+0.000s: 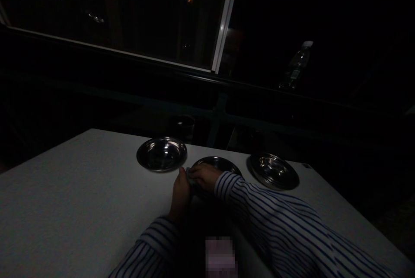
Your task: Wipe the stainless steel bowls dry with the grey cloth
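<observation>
Three shallow steel bowls stand in a row near the far edge of a pale table (74, 200). My left hand (180, 196) rests on the table beside the near rim of the middle bowl (218, 163), fingers curled. My right hand (205, 176) lies over that bowl's near edge, closed on what looks like a small light cloth (191, 178). Both arms wear blue-and-white striped sleeves. The scene is very dark, so finger detail is faint.
A left bowl (161, 153) and a right bowl (272, 170) flank the middle one. Beyond the table a dark railing and a window frame (223, 23) cross the view. A plastic bottle (296, 66) stands at the back right. A dark cup shape (184, 126) stands behind the table.
</observation>
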Tool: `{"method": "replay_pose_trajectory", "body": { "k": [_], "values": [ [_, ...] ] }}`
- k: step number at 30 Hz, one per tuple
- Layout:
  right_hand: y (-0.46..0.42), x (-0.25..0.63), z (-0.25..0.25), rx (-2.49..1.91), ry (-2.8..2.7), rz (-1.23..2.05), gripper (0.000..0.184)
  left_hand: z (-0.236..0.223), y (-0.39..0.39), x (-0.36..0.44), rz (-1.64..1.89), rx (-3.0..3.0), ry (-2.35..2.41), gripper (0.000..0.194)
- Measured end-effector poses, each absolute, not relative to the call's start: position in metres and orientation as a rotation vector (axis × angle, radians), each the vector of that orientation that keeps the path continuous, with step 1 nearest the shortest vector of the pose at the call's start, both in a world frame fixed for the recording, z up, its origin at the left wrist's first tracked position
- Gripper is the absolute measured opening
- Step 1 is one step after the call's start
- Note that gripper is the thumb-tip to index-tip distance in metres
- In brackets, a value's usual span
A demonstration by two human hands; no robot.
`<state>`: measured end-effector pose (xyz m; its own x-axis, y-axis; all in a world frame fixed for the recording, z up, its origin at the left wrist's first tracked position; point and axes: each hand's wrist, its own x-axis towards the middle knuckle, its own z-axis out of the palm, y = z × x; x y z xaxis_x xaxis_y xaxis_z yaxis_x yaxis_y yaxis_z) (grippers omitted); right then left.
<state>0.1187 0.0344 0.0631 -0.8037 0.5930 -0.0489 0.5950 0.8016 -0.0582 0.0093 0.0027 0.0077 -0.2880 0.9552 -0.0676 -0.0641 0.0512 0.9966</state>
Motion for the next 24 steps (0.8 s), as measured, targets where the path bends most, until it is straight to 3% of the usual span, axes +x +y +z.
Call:
{"method": "replay_pose_trajectory", "body": {
  "k": [3,9,16,24],
  "values": [
    [0.026,0.121,0.068,0.85,2.938,-0.119,0.029,0.005,0.004,0.009,1.37,0.999,1.385,0.052],
    [0.011,0.125,0.074,0.722,2.913,-0.088,0.028,-0.003,0.007,0.008,1.401,1.093,1.397,0.027],
    [0.003,0.139,0.067,0.658,2.911,-0.069,0.019,0.002,0.006,0.006,1.395,1.081,1.423,0.027],
    [-0.03,0.198,0.073,0.857,3.038,-0.098,0.025,0.015,-0.003,0.008,1.369,1.084,1.421,0.032]
  ]
}}
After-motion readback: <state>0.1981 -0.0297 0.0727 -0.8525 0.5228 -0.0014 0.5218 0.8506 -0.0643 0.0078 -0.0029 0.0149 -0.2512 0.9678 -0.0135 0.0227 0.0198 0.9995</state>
